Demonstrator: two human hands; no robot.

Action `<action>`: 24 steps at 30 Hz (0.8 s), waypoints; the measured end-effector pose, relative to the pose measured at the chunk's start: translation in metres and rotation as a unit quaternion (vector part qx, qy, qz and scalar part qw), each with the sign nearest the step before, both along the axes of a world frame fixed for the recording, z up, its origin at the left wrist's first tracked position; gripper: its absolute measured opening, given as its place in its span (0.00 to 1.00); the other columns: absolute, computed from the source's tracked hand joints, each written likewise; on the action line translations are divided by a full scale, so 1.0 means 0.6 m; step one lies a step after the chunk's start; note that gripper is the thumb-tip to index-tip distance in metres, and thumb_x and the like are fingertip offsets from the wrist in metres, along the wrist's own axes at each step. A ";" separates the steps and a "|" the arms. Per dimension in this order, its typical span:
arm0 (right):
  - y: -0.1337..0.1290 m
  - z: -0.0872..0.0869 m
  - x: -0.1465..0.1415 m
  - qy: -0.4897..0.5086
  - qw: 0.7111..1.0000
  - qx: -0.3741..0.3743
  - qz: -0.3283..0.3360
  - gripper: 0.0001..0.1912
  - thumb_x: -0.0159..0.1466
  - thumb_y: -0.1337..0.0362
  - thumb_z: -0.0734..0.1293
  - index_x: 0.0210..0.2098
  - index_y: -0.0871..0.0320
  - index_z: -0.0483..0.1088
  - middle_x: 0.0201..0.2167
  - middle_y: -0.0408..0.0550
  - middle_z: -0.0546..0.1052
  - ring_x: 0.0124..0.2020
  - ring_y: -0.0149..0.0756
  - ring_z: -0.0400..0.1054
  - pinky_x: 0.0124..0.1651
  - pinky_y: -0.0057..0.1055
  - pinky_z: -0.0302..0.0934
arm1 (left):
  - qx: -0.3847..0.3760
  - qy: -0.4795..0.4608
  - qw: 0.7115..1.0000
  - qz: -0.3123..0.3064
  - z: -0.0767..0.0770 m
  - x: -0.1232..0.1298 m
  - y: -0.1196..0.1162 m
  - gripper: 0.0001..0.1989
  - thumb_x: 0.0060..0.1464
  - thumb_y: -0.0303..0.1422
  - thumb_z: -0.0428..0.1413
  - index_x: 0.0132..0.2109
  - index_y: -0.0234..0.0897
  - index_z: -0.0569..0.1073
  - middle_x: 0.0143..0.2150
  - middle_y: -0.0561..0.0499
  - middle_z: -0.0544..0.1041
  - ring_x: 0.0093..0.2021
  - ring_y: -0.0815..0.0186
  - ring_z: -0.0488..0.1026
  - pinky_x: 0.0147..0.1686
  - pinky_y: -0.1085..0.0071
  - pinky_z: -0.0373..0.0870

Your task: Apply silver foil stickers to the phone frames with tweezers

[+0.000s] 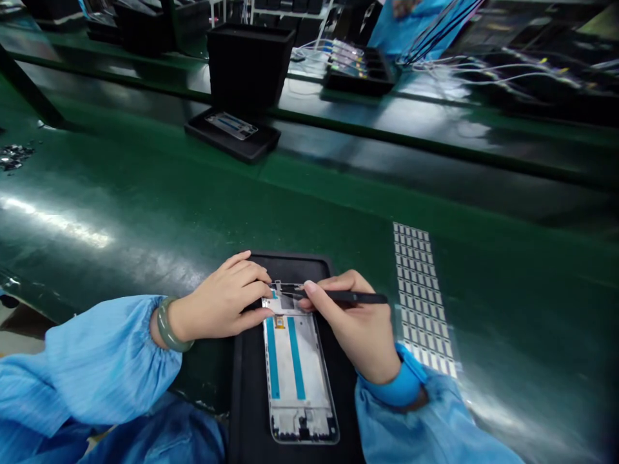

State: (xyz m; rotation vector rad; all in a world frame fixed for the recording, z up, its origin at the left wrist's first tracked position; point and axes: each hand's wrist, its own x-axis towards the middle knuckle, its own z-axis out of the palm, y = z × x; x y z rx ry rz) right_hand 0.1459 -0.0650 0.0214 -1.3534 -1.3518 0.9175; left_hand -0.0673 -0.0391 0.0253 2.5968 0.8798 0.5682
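A phone frame (300, 374) lies flat in a black tray (251, 412) at the near edge of the green table (145, 212), its long side running away from the person. Two blue strips run down its pale inner face.

The left hand (222, 303) rests on the far left corner of the frame, fingers curled down and pressing on the edge, so its grip is closed on the frame. A green bangle (168, 325) sits on that wrist, next to a blue sleeve.

The right hand (355, 322) pinches black tweezers (338, 296) between thumb and fingers, its grip shut around them. The tweezers lie nearly level, pointing left, with the tip at the far end of the frame, just beside the left fingertips. The tip seems to touch a small part there, though it is too small to tell for sure.

Right of the tray, a long sheet of small silver squares (420, 296) lies on the table. Farther off on the left, another black tray (232, 135) holds a second frame, and a tall black bin (249, 64) stands just behind it.
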 end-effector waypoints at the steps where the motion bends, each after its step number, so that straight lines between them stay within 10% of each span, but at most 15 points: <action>1: -0.001 -0.003 0.001 0.001 1.000 0.003 0.004 0.14 0.59 0.57 0.72 0.26 0.56 0.65 0.23 0.43 0.73 0.25 0.37 0.72 0.28 0.30 0.67 | -0.001 0.000 1.000 -0.002 0.000 0.000 0.000 0.09 0.59 0.37 0.51 0.43 0.36 0.70 0.46 0.48 0.71 0.50 0.64 0.67 0.62 0.55 0.50; 24: -0.004 -0.005 0.005 -0.053 0.997 0.038 0.030 0.11 0.62 0.61 0.70 0.26 0.56 0.65 0.24 0.42 0.73 0.27 0.35 0.70 0.30 0.30 0.62 | -0.012 0.004 1.000 -0.006 0.002 0.001 -0.001 0.09 0.61 0.36 0.50 0.43 0.36 0.70 0.47 0.49 0.71 0.51 0.64 0.66 0.63 0.54 0.49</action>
